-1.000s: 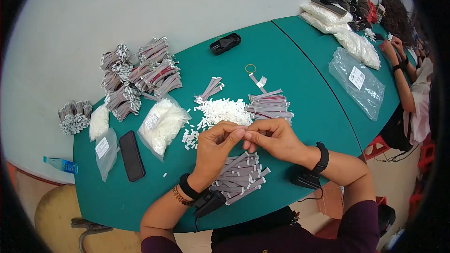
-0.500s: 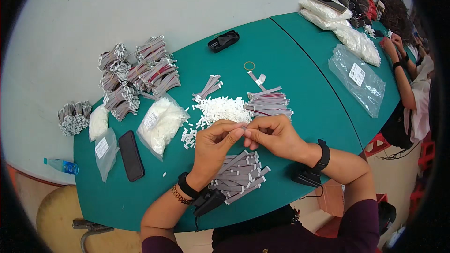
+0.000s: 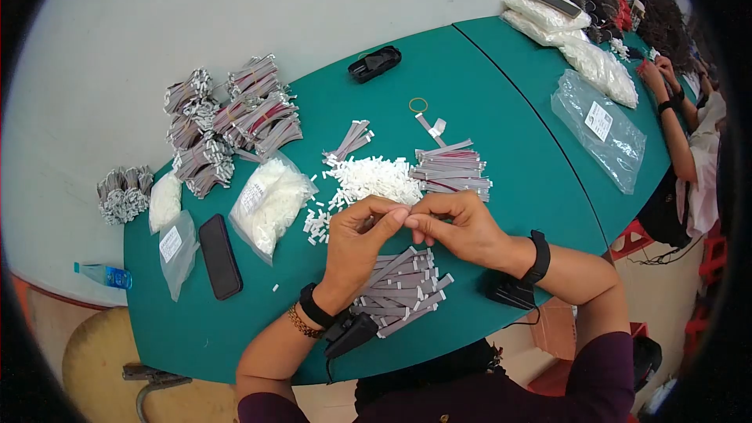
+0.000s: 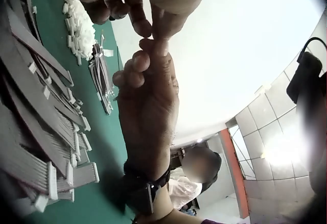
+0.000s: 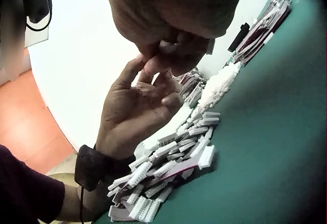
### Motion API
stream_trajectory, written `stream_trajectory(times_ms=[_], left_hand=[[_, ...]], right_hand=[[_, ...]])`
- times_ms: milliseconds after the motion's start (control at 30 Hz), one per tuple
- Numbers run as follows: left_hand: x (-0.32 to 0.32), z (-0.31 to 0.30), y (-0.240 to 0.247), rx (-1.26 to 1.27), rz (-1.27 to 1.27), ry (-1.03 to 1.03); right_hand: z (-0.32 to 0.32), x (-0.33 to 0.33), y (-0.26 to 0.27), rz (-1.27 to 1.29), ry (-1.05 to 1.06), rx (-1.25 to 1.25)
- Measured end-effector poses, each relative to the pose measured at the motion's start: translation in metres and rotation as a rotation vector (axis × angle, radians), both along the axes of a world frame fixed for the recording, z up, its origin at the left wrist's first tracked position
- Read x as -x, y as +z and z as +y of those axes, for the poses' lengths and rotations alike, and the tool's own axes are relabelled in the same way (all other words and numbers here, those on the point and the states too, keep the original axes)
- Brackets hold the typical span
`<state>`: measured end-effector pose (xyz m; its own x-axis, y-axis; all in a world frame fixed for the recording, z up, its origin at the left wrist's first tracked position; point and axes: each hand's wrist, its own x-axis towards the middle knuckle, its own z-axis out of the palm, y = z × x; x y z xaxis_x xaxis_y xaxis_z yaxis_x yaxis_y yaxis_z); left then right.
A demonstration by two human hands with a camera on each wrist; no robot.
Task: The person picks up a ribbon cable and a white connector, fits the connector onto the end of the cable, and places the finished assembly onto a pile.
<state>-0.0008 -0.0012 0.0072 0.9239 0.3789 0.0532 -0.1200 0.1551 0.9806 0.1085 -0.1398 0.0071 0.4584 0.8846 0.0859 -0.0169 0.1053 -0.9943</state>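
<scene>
While they hover above the grey ribbon cables (image 3: 403,290) on the green surface (image 3: 501,133), the left hand (image 3: 356,239) and right hand (image 3: 462,231) pinch a small part (image 3: 408,218) together at their fingertips, and it is mostly hidden.

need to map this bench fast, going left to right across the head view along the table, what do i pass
grey cable bundle → black phone → bag of white connectors → loose white connector pile → ribbon cable stack → clear labelled bag
</scene>
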Motion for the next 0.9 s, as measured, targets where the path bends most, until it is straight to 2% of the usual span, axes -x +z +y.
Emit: stream_trajectory(times_ms=[67, 167, 267, 367, 467, 667, 900], left_hand=[[0.0, 0.004, 0.003, 0.059, 0.064, -0.04], [-0.004, 0.012, 0.008, -0.077, 0.088, -0.107], [-0.008, 0.02, 0.004, -0.147, 0.103, -0.053], [-0.006, 0.035, -0.003, -0.771, 0.216, -0.062], [-0.007, 0.031, -0.01, -1.035, 0.149, -0.029], [-0.008, 0.026, -0.011, -1.107, 0.203, -0.032], [-0.009, 0.028, -0.019, -1.139, 0.136, -0.021]], right_hand=[[0.0, -0.001, 0.001, -0.003, -0.003, 0.011], [-0.001, -0.005, -0.001, 0.014, 0.006, 0.036], [-0.001, -0.01, -0.002, 0.038, 0.013, 0.053], [0.0, -0.011, -0.001, 0.045, 0.008, 0.059], [0.001, -0.011, -0.002, 0.044, 0.008, 0.056], [0.001, -0.01, -0.002, 0.026, 0.016, 0.063], [0.001, -0.009, 0.0, 0.024, 0.022, 0.07]])
